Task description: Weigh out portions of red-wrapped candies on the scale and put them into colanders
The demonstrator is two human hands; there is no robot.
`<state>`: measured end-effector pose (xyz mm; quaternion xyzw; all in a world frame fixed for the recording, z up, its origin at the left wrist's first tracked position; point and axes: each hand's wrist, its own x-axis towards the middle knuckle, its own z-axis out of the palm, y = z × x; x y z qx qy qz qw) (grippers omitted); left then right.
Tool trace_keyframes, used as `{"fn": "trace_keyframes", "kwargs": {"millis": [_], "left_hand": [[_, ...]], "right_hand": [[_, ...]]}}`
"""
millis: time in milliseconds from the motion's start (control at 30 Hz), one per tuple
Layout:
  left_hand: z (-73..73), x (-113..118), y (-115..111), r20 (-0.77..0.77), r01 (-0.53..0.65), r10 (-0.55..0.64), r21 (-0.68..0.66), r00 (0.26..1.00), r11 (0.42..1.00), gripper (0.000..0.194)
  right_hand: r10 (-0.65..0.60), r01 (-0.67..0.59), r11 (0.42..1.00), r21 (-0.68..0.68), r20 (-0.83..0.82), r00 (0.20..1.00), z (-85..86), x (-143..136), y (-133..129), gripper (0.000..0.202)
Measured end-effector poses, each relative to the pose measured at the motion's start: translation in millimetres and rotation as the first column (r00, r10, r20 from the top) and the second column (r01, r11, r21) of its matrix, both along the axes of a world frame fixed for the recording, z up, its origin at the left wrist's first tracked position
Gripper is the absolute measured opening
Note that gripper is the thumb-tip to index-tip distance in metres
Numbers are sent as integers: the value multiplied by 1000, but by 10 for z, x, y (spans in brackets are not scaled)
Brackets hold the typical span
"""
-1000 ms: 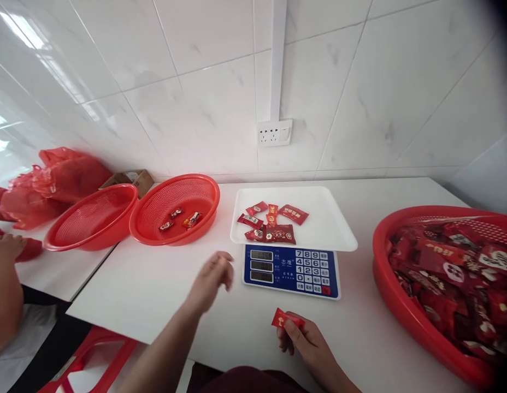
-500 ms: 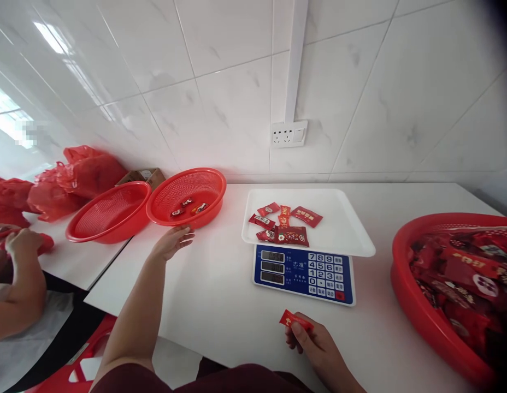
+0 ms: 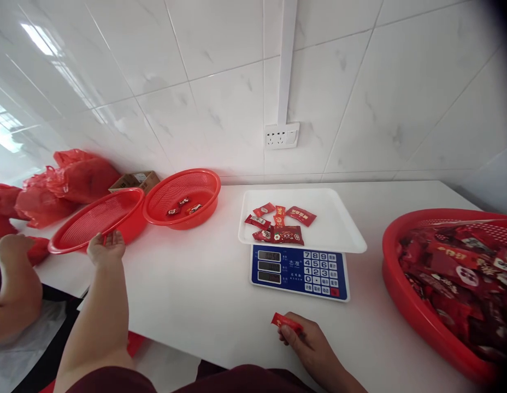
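My left hand [image 3: 107, 248] is stretched out at the near rim of the left red plastic basket [image 3: 79, 221]. Its fingers are slightly apart, fingertips at the rim; whether they touch it I cannot tell. My right hand [image 3: 305, 341] pinches a small red snack packet [image 3: 287, 322] just in front of the scale. On the white tray [image 3: 333, 224] of the digital scale [image 3: 298, 273] lie several red packets, among them a larger dark red packet [image 3: 289, 235]. A second red basket [image 3: 183, 221], to the right of the first, holds several small wrapped pieces.
A large red basket [image 3: 390, 256] full of red packets stands at the right. Red plastic bags [image 3: 85, 177] and a cardboard box [image 3: 134, 180] sit at the back left. A co-worker's arm [image 3: 19, 289] shows at the far left. The tiled wall has a socket [image 3: 281, 136].
My left hand has moved left, from the second basket's rim to the left basket's rim. My right hand keeps the packet in about the same place. The view has shifted slightly.
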<state>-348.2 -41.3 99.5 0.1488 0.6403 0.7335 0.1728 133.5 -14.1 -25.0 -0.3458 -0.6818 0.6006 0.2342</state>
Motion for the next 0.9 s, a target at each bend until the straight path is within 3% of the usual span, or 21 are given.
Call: {"fn": "trace_keyframes", "kwargs": {"millis": [100,200,233,300,367,500,600,700,767,800,900], "left_hand": [[-92,401,-83,158,-216,197,116,968,969,25],[-199,1033,-211,296,-238,190,132,936,962,13],[-214,1272,-259,349,-204,147,133,925,970,12],[-204,1750,-349,548,-94,-20,180,836,979,13],[-166,2181,-421,631,42,-165,204,758,978,18],[-206,2798,-537,489,273,-381,280,784,920,27],[-428,3045,-637,331,547,-598,242,730,801,42],[-679,3148,-738,326,825,-825,184,462,535,56],[-768,3168,-792,351,910,-886,168,303,378,66],[-781,3171,-813,355,926,-895,160,268,341,69],[-728,3176,-836,355,934,-895,129,269,332,69]], "right_hand": [[5,-6,1000,13,23,1000,-13,11,-4,47],[16,-16,1000,7,6,1000,-10,16,-18,45],[26,-26,1000,8,-2,1000,-7,16,-27,44],[64,-63,998,23,-11,998,3,16,-48,44],[112,-112,993,48,-6,994,15,20,-68,44],[126,-126,988,87,6,992,48,46,-78,44],[94,-93,990,106,-2,996,79,63,-69,44],[93,-93,988,126,0,996,107,65,-70,44],[96,-96,985,143,5,995,116,62,-77,45],[96,-96,984,152,7,995,118,60,-82,45],[94,-95,981,166,12,995,116,56,-95,45]]}}
